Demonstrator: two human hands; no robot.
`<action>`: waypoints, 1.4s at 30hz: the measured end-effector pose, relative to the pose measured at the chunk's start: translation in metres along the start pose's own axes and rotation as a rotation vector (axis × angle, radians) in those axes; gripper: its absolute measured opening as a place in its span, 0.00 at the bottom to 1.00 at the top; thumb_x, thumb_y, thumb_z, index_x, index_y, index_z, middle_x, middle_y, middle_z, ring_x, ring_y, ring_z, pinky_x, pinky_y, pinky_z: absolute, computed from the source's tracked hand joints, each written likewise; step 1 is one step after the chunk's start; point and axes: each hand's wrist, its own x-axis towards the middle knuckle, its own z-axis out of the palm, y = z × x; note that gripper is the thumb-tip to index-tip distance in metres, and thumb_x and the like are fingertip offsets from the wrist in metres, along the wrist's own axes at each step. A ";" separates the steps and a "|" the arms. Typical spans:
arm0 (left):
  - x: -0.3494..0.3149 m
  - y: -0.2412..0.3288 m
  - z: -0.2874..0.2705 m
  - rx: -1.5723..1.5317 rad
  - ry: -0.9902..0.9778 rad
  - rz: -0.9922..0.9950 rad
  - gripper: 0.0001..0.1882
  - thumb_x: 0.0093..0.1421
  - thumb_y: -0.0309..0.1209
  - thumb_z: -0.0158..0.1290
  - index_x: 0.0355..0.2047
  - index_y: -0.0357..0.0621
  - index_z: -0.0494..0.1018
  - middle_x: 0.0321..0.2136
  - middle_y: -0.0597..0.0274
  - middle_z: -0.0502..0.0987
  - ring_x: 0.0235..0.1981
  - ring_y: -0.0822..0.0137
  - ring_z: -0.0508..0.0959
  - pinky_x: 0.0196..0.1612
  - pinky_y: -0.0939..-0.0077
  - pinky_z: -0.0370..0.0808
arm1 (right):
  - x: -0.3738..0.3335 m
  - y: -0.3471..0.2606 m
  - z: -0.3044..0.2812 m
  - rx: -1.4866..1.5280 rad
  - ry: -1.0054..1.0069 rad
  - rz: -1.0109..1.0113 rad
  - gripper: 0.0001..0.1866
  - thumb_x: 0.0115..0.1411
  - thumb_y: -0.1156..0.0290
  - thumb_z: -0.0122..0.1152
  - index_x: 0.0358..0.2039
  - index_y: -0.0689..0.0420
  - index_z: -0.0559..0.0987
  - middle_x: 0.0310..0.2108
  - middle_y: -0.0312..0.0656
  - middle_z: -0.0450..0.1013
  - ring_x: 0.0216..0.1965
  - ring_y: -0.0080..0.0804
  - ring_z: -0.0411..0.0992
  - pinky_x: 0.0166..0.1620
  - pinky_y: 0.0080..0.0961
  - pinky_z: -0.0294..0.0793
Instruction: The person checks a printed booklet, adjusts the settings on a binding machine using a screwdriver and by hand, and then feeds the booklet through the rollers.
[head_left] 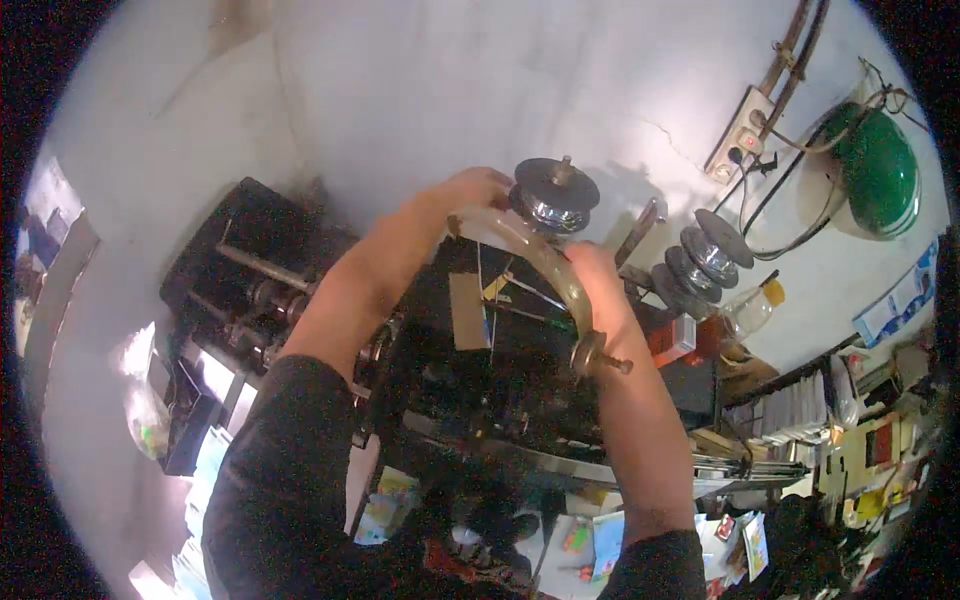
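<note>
A wire spool point(556, 214) with a dark round flange and shiny wire stands on a short spindle above a dark machine point(440, 370). My left hand point(482, 187) is closed against the spool's left side, its fingertips partly hidden. Just below the spool, my right hand point(590, 262) has curled fingers; what they hold, if anything, I cannot make out. A curved, yellowish translucent bar point(535, 250) arches in front of both hands. At its lower end sits a small metal wheel with a bolt point(597, 355), close to my right forearm.
Several more wire spools point(715, 250) are stacked at the right by the wall. Beyond them are a power strip point(740, 135) with cables and a green lamp shade point(877, 170). A small orange-and-white box point(673, 340) and a yellow-capped bottle point(755, 308) stand nearby. Papers point(790, 408) fill the lower right.
</note>
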 end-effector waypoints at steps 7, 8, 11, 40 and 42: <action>-0.013 0.038 0.018 0.311 -0.091 0.002 0.16 0.49 0.32 0.54 0.39 0.43 0.77 0.44 0.55 0.75 0.40 0.59 0.76 0.46 0.70 0.72 | 0.080 0.086 0.051 -0.064 0.167 0.068 0.14 0.48 0.64 0.64 0.29 0.63 0.77 0.32 0.52 0.73 0.37 0.51 0.72 0.41 0.34 0.73; -0.011 0.047 0.023 0.652 -0.163 0.348 0.12 0.49 0.29 0.53 0.35 0.43 0.78 0.40 0.57 0.77 0.40 0.60 0.76 0.45 0.73 0.73 | 0.079 0.109 0.054 0.045 0.220 0.122 0.14 0.47 0.64 0.65 0.28 0.62 0.77 0.32 0.52 0.73 0.36 0.51 0.72 0.41 0.34 0.74; -0.014 0.034 0.013 0.329 -0.118 -0.009 0.18 0.48 0.34 0.56 0.41 0.46 0.77 0.42 0.54 0.76 0.43 0.53 0.75 0.46 0.66 0.71 | 0.084 0.079 0.053 0.602 0.145 0.243 0.21 0.48 0.57 0.63 0.37 0.58 0.74 0.35 0.49 0.71 0.40 0.47 0.71 0.41 0.38 0.73; -0.041 0.067 0.018 -0.505 0.114 -0.331 0.05 0.49 0.22 0.52 0.28 0.39 0.70 0.21 0.61 0.71 0.20 0.70 0.71 0.22 0.73 0.69 | 0.028 -0.037 -0.007 1.724 0.122 0.400 0.42 0.53 0.31 0.44 0.54 0.55 0.65 0.52 0.46 0.60 0.53 0.46 0.56 0.57 0.45 0.55; -0.034 0.062 0.022 -0.545 0.065 -0.354 0.07 0.48 0.23 0.53 0.29 0.39 0.70 0.21 0.61 0.70 0.20 0.70 0.70 0.21 0.73 0.68 | 0.028 -0.044 -0.014 1.676 0.130 0.437 0.41 0.53 0.31 0.44 0.53 0.54 0.65 0.51 0.43 0.62 0.54 0.44 0.56 0.55 0.46 0.57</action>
